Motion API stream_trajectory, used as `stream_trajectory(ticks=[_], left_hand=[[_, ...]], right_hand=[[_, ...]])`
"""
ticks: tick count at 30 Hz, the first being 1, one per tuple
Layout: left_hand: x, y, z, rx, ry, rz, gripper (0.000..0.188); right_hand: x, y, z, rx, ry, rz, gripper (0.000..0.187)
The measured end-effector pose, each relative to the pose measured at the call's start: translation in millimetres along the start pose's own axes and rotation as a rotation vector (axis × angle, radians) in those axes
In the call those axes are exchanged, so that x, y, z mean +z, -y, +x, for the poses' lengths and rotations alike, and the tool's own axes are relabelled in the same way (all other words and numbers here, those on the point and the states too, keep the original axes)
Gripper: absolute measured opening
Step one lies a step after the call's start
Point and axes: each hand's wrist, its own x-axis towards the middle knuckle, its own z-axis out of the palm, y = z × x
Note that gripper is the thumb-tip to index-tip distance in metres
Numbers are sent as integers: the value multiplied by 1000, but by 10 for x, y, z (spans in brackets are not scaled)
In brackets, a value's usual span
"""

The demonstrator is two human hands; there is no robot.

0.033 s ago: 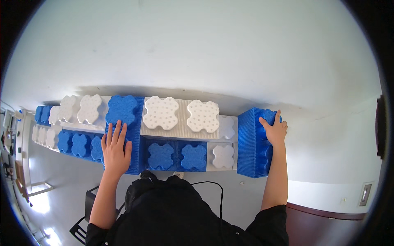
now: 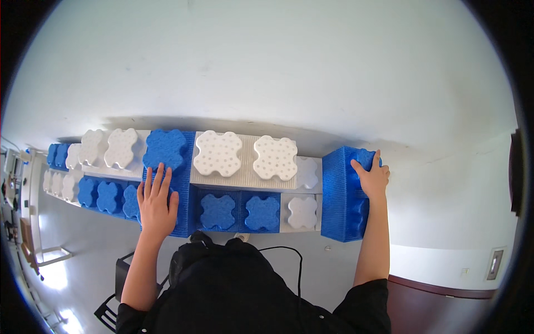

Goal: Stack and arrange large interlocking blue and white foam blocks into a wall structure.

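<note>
Large foam building blocks with clover-shaped studs stand in a low stepped wall. My left hand (image 2: 157,209) lies with fingers spread against a blue block (image 2: 166,149) in the wall; its fingertips touch the lower edge of that block's upper stud. At the right end, my right hand (image 2: 374,177) grips a tall blue block (image 2: 340,195) by its upper stud. The thumb is on the near left of this stud, the index finger stretches along it, and the other fingers curl down its right side, partly hidden. White blocks (image 2: 245,161) with dotted studs sit between the two hands.
Lower blue blocks (image 2: 239,211) and a smaller white stud (image 2: 302,212) lie between my hands. More white and blue blocks (image 2: 103,195) run left. A pale wall (image 2: 267,72) rises behind. A black chair (image 2: 108,314) is at lower left; a black cable (image 2: 300,267) hangs beside me.
</note>
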Motion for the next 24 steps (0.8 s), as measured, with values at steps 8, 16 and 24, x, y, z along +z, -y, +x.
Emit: stream_trajectory(ticks=[8, 16, 24], left_hand=[[-10, -10, 10, -5, 35, 19, 59], [-4, 20, 5, 15, 15, 3, 59], [-10, -10, 16, 14, 17, 15, 58]], right_hand=[[128, 559, -243, -82, -111, -171, 114], [-3, -114, 163, 7, -19, 115, 115], [-79, 129, 36, 58, 0, -16, 120]])
